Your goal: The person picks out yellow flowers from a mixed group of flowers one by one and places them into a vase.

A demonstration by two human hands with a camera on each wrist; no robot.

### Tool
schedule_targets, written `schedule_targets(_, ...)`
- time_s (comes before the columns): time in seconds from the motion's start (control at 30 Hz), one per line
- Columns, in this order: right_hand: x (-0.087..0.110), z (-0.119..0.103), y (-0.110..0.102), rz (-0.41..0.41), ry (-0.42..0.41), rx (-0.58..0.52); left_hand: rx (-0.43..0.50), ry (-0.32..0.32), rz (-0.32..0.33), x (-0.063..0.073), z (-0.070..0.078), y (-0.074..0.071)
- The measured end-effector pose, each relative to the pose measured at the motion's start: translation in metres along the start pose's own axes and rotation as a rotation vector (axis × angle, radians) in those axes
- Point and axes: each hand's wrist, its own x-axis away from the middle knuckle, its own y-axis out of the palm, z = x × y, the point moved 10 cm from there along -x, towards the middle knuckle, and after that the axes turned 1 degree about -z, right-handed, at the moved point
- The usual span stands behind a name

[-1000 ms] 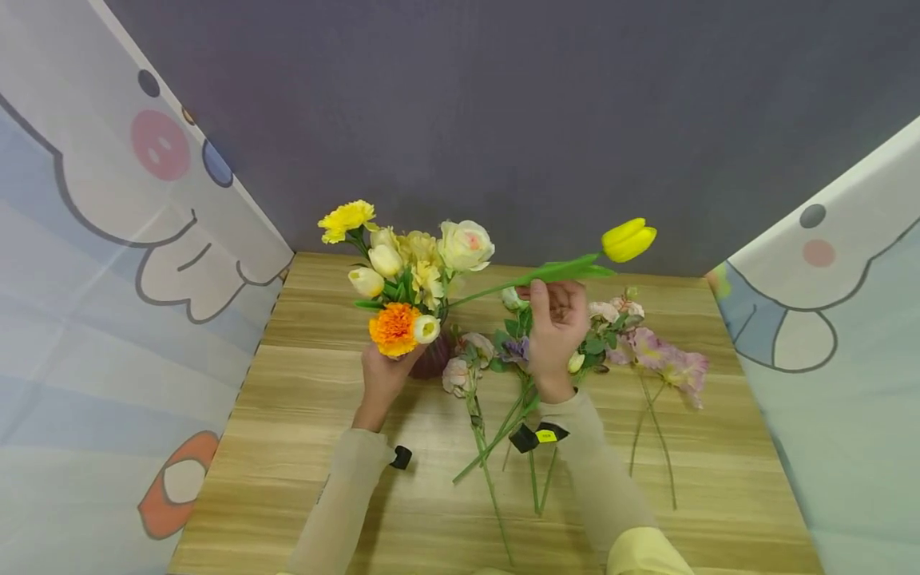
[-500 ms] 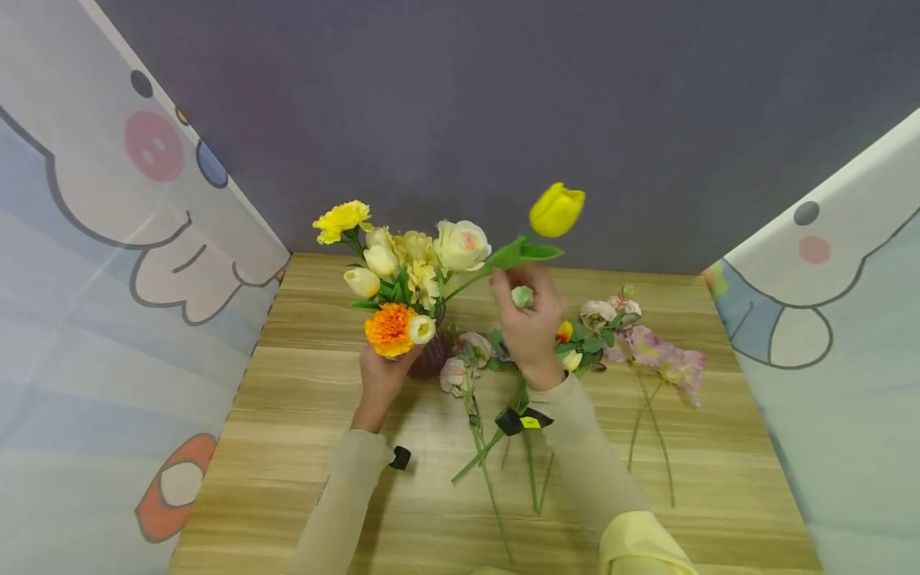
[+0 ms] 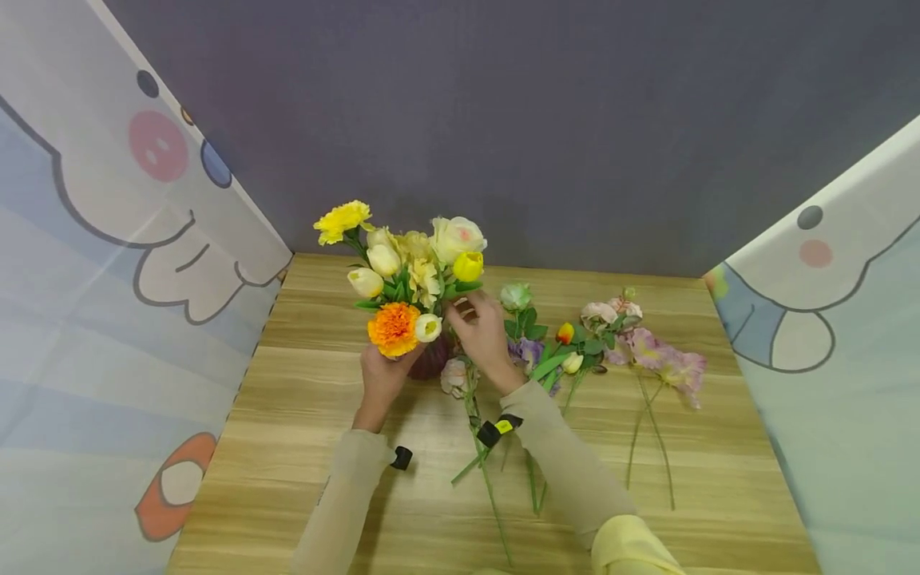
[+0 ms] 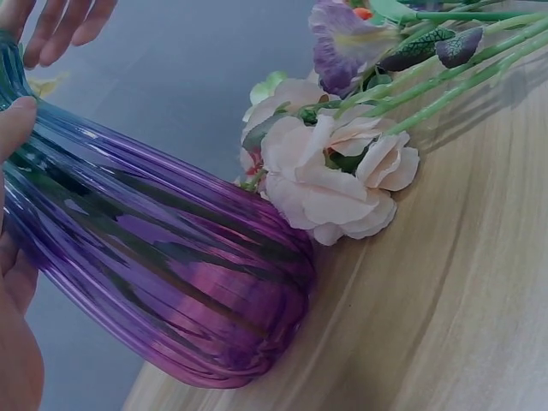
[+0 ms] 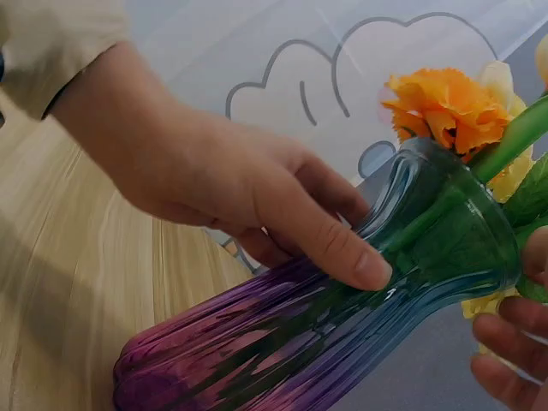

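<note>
My left hand [image 3: 384, 374] grips the neck of a ribbed glass vase [image 4: 197, 257], teal at the top and purple-pink below. In the right wrist view, the left thumb presses across the glass under the flared rim [image 5: 471, 214]. My right hand [image 3: 480, 331] is at the right side of the vase mouth, its fingertips at the stem of a yellow tulip [image 3: 468, 267]; their contact is partly hidden. An orange carnation [image 3: 394, 328], cream tulips [image 3: 384, 259], a white rose [image 3: 458, 238] and a yellow carnation [image 3: 343, 221] stand in the vase.
Pale pink roses [image 4: 330, 175] lie right beside the vase base. Further right on the wooden table [image 3: 302, 447] are a mint rose [image 3: 515, 296], a purple flower [image 3: 527, 351], a red-yellow tulip [image 3: 565, 333] and pink-purple blooms [image 3: 664, 359]. A grey wall [image 3: 503, 136] stands behind.
My right hand has moved left to the vase mouth, bringing the yellow tulip from a slant at the right to beside the white rose. My left hand keeps its grip on the vase.
</note>
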Motion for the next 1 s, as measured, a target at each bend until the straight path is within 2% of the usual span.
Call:
schedule_targets(0.43, 0.007, 0.01, 0.0, -0.016, 0.103, -0.101, -0.02, -0.026, 0.012, 0.0, -0.002, 0.0)
schedule_targets(0.67, 0.017, 0.022, -0.004, -0.008, 0.162, -0.162, 0.007, -0.04, 0.008, -0.001, -0.003, 0.0)
schedule_targets(0.83, 0.026, 0.021, -0.019, 0.018, 0.193, -0.147, 0.0, -0.031, 0.003, -0.001, -0.002, 0.001)
schedule_targets(0.97, 0.035, 0.018, -0.037, 0.053, 0.182, -0.117, 0.002, -0.021, 0.005, 0.0, -0.002, 0.001)
schedule_targets(1.0, 0.039, 0.026, -0.039, 0.065, 0.183, -0.11, 0.005, -0.019, 0.006, 0.0, -0.002, 0.001)
